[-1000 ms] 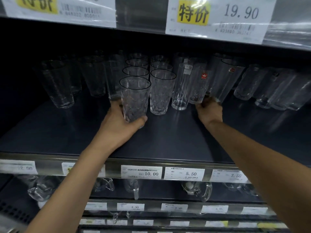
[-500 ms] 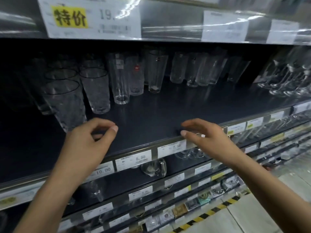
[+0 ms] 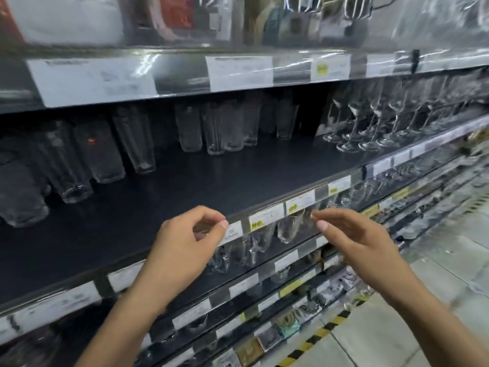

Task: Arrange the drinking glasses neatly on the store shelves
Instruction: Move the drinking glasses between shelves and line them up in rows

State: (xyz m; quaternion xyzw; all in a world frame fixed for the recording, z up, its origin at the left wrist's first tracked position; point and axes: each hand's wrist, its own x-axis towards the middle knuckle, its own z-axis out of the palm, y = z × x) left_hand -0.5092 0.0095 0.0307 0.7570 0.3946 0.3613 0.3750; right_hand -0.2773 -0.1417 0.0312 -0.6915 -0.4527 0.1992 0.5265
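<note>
Both hands have drifted right along the shelf (image 3: 211, 197) since half a second ago, and your head has swung that way too, so a row of wine glasses (image 3: 370, 128) now shows at the far right where you mostly saw tumblers before.

Your left hand (image 3: 182, 250) hovers over the front lip of the shelf with its fingers loosely curled and thumb near the index finger, and there's nothing in it. Your right hand (image 3: 354, 242) is just off the edge, fingers mostly straight and relaxed, also empty. Neither touches any glass. My read is you're between groups, with your hands out front so they clear the rims while you move along.

The stock sits well back from the edge. The tall tumblers (image 3: 132, 144) stand on the left, a tighter cluster of ribbed tumblers (image 3: 211, 133) in the middle, then the stemware. The front strip of the shelf is bare, probably because things have been pushed back or sold down. The price tags (image 3: 299, 203) run along the lip, so each group wants to line up above its own tag. That's likely what you're checking next.

It's all pretty motion-blurred, so I can't tell if any glass is tilted or out of row. Those stems look tippy, so I'd go in low at the base and not by the bowl.
</note>
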